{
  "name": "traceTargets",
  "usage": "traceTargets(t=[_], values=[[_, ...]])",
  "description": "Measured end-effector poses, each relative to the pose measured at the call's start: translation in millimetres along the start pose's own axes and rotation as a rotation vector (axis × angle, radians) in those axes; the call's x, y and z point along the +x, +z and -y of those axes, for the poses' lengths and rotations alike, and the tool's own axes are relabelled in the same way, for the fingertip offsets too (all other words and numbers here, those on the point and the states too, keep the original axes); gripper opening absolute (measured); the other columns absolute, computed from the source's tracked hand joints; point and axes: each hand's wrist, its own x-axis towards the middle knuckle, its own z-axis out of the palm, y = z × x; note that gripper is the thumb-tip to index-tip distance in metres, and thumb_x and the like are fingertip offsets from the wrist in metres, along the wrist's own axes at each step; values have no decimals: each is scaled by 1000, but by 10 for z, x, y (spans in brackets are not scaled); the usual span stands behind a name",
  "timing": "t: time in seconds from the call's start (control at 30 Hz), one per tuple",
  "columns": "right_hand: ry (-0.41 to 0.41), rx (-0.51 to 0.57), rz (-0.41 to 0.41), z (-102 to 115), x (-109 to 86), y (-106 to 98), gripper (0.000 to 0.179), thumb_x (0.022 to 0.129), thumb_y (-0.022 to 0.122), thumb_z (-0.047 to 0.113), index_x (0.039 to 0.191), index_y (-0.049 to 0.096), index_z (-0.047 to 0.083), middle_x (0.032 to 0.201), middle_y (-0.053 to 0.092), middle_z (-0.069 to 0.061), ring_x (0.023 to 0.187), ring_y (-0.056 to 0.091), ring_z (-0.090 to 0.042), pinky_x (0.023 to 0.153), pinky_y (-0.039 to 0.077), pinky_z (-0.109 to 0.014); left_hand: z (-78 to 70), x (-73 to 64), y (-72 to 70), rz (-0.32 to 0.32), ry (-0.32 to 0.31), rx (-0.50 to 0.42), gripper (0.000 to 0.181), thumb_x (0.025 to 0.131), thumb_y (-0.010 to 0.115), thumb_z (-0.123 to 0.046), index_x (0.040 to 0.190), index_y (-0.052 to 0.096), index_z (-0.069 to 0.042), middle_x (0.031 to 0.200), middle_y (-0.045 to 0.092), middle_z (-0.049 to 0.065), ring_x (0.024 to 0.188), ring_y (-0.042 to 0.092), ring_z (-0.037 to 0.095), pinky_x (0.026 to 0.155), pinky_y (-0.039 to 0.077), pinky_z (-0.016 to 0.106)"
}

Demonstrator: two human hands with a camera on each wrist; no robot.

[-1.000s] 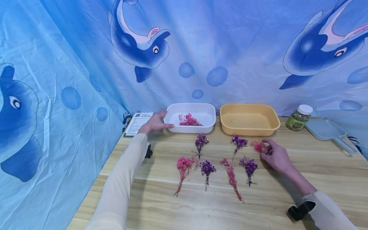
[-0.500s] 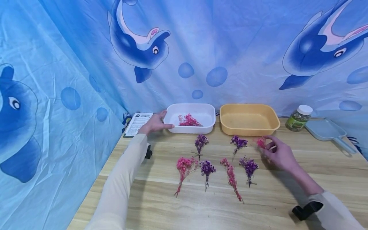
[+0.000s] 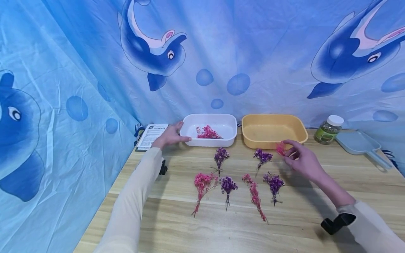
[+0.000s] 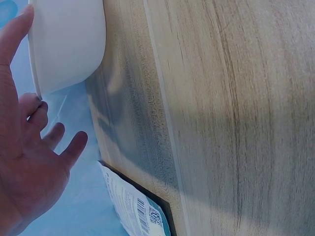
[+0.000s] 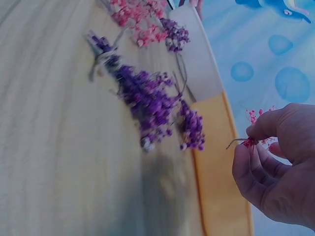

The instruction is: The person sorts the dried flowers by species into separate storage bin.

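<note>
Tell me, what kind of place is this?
Probably an indoor craft corner: a cartoon-dolphin curtain hangs behind a wood-grain table, where dried-flower bunches lie.

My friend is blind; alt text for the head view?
Right fingers pinch a pink dried-flower bunch near a yellow rectangular plastic tub; left fingers hold a white rectangular plastic tub. Six pink and purple bunches lie on a pale wooden table.

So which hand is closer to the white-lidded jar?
Right: the right hand is in front and left of the jar, the left hand much farther left, holding the white tub.
</note>
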Motion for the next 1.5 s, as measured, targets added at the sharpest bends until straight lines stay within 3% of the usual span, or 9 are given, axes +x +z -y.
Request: traceTargets(t=[0.23,0.77,1.07,1.27,1.5], values=[[-14,25,54,150,223,56,58,84,73,-8,137,51,-3,89,65,-14,70,61,-22,48,53,-28,8,-4,-1,-3,-10,-9,111,82,78,-51,159,14,-3,165,11,16,150,11,34,121,14,49],[-110,-9,125,416,822,269,53,88,70,0,138,51,-3,91,66,-12,77,65,-28,62,53,-33,-11,12,-2,-9,-3,-11,110,82,79,-47,159,16,-1,165,13,18,150,12,34,121,16,47],[-57,49,205,563,1075,470,57,90,68,0,143,48,-1,94,63,-14,80,63,-28,58,53,-33,34,24,5,-7,3,10,109,83,78,-49,159,16,-1,165,13,18,150,14,34,121,16,47],[-86,74,218,603,1228,607,55,90,68,-1,141,49,-2,92,62,-15,73,61,-27,50,51,-29,30,7,0,-11,5,-2,109,83,79,-47,158,16,0,164,14,19,150,14,34,121,15,47],[-91,14,234,640,1431,758,59,88,69,-3,143,45,-6,93,64,-16,78,62,-27,59,54,-33,25,17,6,-11,4,-11,110,82,79,-47,158,16,-1,165,14,18,150,13,33,121,16,47]])
